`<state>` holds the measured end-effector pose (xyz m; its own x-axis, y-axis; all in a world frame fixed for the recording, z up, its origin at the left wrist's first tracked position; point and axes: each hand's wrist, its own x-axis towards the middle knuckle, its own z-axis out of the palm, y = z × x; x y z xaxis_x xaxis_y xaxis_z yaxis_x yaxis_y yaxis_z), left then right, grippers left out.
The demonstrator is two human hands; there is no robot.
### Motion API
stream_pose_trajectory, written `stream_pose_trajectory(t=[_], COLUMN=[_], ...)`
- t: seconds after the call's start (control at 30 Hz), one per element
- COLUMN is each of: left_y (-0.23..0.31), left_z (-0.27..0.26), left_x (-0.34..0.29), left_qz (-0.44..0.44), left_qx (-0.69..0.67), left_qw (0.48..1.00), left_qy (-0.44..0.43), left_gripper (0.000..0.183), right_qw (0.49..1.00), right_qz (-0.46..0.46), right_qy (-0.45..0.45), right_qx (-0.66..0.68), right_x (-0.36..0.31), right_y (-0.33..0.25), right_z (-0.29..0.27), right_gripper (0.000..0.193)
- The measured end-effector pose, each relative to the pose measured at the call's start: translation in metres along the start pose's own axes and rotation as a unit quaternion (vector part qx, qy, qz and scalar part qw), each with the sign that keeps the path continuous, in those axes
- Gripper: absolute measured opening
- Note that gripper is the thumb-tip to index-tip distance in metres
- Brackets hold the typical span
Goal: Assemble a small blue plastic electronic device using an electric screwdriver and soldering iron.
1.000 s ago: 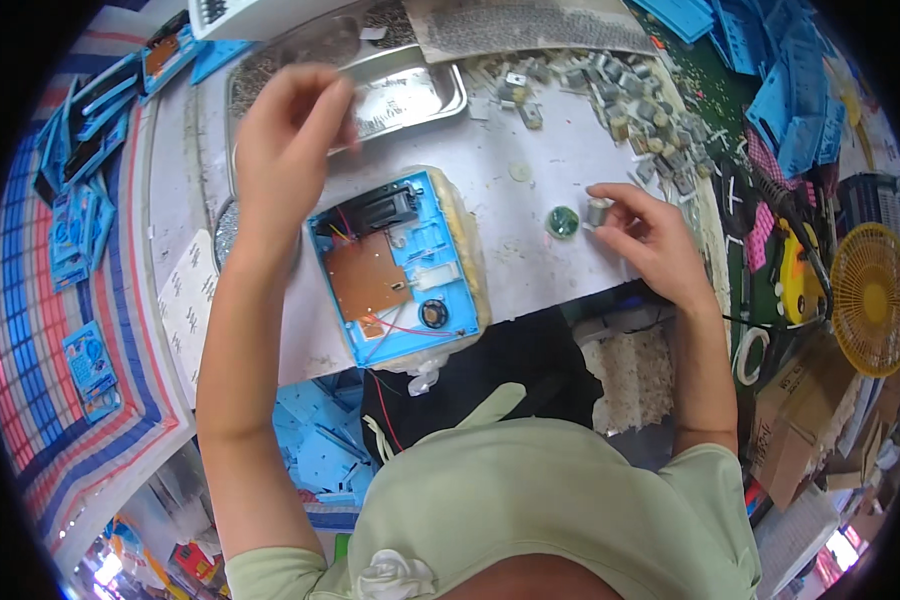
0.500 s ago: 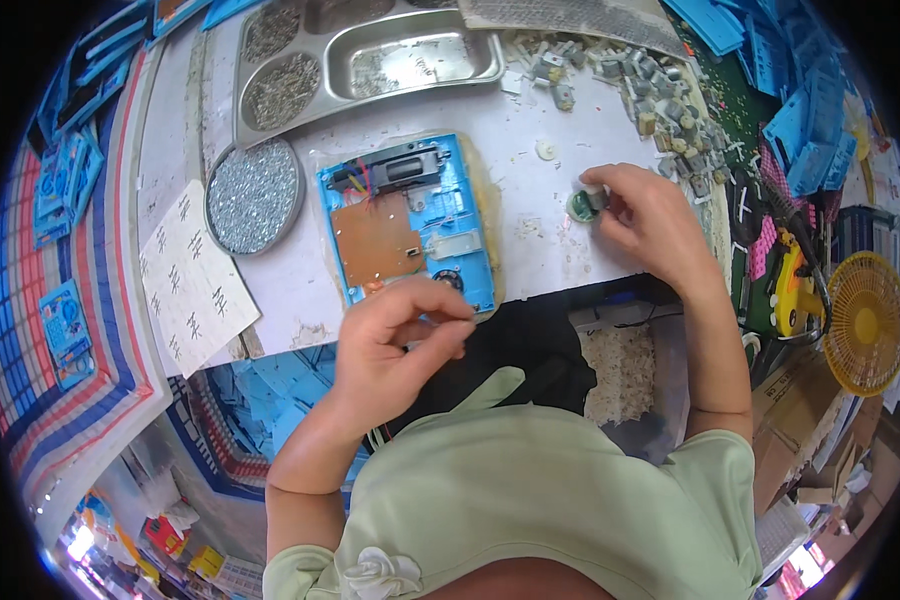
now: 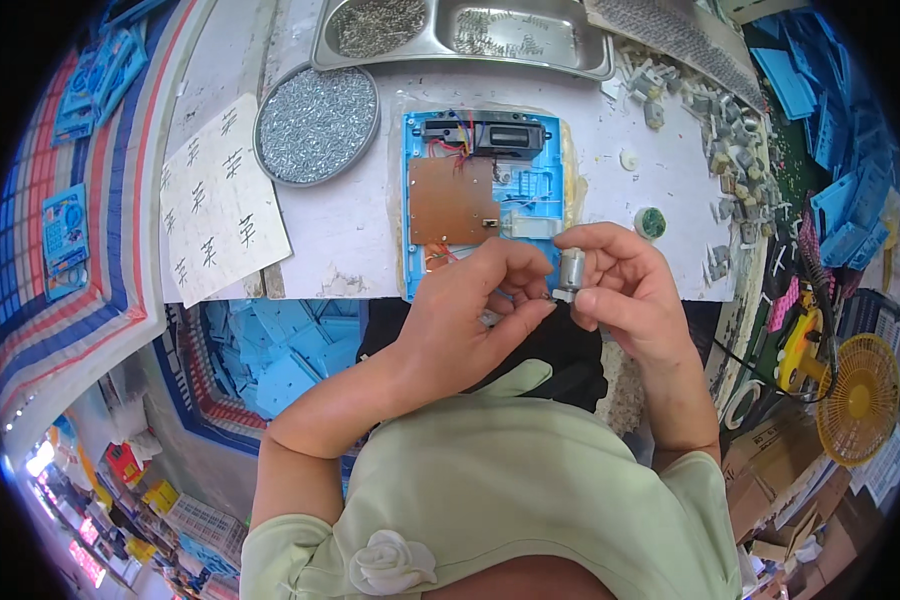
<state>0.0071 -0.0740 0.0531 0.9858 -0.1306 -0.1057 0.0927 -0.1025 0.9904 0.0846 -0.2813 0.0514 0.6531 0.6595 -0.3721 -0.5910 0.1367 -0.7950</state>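
My right hand (image 3: 625,290) pinches a small silver motor (image 3: 572,270) between thumb and fingers, its pale end part facing my left hand. My left hand (image 3: 485,300) is closed in a pinch right beside the motor; at its fingertips is something tiny and dark that I cannot make out. Just beyond both hands lies an opened blue plastic casing (image 3: 537,190). Inside it are a brown circuit board (image 3: 450,203), a black compartment with coloured wires (image 3: 490,136) and a clear plastic piece (image 3: 533,227). My left hand hides the casing's near part.
A round dish of small metal screws (image 3: 317,125) and a handwritten paper sheet (image 3: 215,205) lie left. A steel compartment tray (image 3: 550,62) stands at the back. More motors (image 3: 735,160) are heaped right, near a green-topped round container (image 3: 651,222). A yellow fan (image 3: 858,400) stands far right.
My right hand has come left from beside the green-topped container and now holds the motor by my left hand. The whole view has shifted, with the table things appearing farther right.
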Motion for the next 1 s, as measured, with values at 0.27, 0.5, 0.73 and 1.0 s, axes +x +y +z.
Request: stream_pose_trajectory(t=[0.27, 0.5, 0.73, 1.0], left_y=[-0.004, -0.012, -0.012, -0.013], left_z=[0.000, -0.003, -0.008, -0.012], left_x=[-0.001, 0.006, 0.002, 0.004], left_qz=[0.016, 0.242, 0.248, 0.229], left_qx=[-0.033, 0.201, 0.131, 0.108], left_qw=[0.999, 0.946, 0.957, 0.965], left_qy=[0.019, 0.080, 0.079, 0.060], left_gripper=[0.029, 0.027, 0.022, 0.027], right_qw=[0.997, 0.918, 0.835, 0.773], right_qz=[0.003, -0.160, -0.314, -0.403], right_qy=[-0.013, 0.061, -0.005, -0.057], right_qx=[-0.076, -0.359, -0.451, -0.487], right_x=[0.002, -0.004, 0.000, 0.004], right_y=[0.000, -0.008, -0.011, -0.008], right_z=[-0.001, 0.014, 0.012, 0.012], right_gripper=[0.049, 0.051, 0.036, 0.042])
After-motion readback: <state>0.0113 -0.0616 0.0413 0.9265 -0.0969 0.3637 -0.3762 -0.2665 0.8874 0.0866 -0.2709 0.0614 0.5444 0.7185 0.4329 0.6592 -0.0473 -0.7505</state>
